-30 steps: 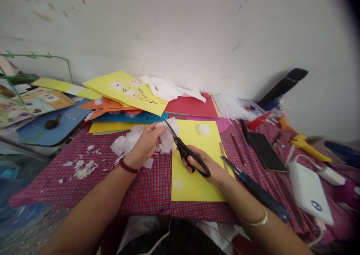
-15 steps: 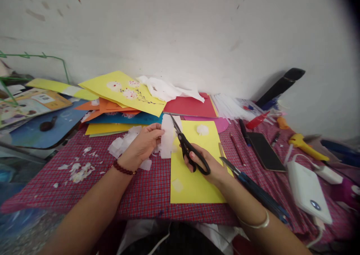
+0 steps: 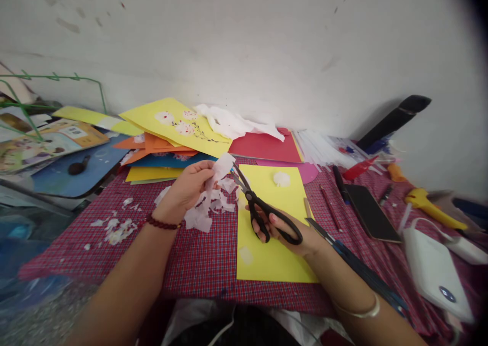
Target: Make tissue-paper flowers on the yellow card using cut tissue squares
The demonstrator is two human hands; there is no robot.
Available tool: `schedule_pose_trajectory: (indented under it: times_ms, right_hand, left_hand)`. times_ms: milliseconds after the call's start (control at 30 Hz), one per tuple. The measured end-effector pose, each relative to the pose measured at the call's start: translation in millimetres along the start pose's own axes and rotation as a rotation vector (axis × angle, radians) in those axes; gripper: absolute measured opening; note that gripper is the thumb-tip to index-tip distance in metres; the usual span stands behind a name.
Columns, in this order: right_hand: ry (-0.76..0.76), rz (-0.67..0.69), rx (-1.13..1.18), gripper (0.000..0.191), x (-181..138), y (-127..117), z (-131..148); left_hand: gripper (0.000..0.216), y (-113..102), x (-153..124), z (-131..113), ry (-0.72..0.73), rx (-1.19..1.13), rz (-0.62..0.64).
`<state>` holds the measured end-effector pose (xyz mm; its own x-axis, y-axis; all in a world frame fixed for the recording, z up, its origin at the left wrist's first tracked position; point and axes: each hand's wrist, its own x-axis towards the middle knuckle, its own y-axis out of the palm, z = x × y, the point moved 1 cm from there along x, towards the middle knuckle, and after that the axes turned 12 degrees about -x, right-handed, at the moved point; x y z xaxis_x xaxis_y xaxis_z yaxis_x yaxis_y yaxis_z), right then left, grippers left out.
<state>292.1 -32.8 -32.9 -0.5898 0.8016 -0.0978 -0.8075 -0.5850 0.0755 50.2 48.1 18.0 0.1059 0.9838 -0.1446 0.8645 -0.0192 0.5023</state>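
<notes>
My left hand (image 3: pixel 193 183) pinches a strip of white tissue paper (image 3: pixel 223 167) that stands up above its fingertips. In my right hand (image 3: pixel 280 229) are black-handled scissors (image 3: pixel 256 202), blades parted and pointing up and left, close to the tissue's right edge. Beneath the right hand lies a yellow sheet (image 3: pixel 274 264) bearing a round white tissue puff (image 3: pixel 281 179) near its top and a pale patch (image 3: pixel 246 255) at lower left. Cut tissue pieces (image 3: pixel 199 218) are scattered under and beside the left hand.
A stack of coloured cards (image 3: pixel 156 174) sits behind the left hand, under a decorated yellow card (image 3: pixel 171 119). Small scraps (image 3: pixel 116 231) lie at left. A utility knife (image 3: pixel 358 267), phone (image 3: pixel 373 212), pencil (image 3: pixel 331 207), white power bank (image 3: pixel 438 269) and yellow glue gun (image 3: pixel 434 208) are at right.
The tissue strip has been lifted and now looks shorter, with more loose pieces on the cloth below. The scissors have drawn slightly right and down, and the view has shifted a little.
</notes>
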Motion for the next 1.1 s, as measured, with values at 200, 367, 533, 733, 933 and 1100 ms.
schedule_pose_trajectory:
  times_ms: [200, 367, 533, 733, 933, 1100]
  right_hand:
    - [-0.018, 0.05, -0.136, 0.055, 0, 1, 10]
    - [0.004, 0.041, -0.162, 0.053, 0, 3, 11]
    - [-0.011, -0.117, -0.071, 0.05, 2, -3, 10]
    - [0.117, -0.084, 0.275, 0.061, -2, -6, 7]
    - [0.065, 0.014, 0.062, 0.061, -9, -3, 10]
    - [0.023, 0.028, -0.16, 0.054, -7, 3, 18]
  left_hand:
    - [0.019, -4, 1, 1, 0.05, 0.153, 0.07]
    - [0.032, -9, 0, 5, 0.046, 0.248, 0.165]
    - [0.029, -2, -4, 3, 0.079, 0.314, 0.138]
    - [0.026, 4, -8, -5, 0.046, 0.157, 0.006]
    - [0.035, 1, -5, -7, 0.094, 0.115, -0.037]
    - [0.042, 0, -5, -6, 0.131, 0.101, -0.021]
